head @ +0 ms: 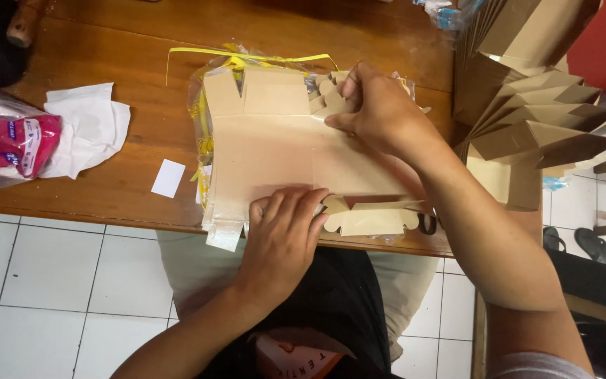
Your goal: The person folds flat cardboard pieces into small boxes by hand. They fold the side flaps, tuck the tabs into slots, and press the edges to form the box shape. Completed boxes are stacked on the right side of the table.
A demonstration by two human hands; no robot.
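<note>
Wooden table carries a flat brown cardboard box blank at its near edge, lying on a plastic-wrapped stack. Folded boxes stand at the right. Right hand pinches the blank's far scalloped flap; left hand, fingers spread, presses its near edge.

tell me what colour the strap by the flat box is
Yellow: the strap runs along the far edge of the brown flat box, clearest in the head view.
</note>
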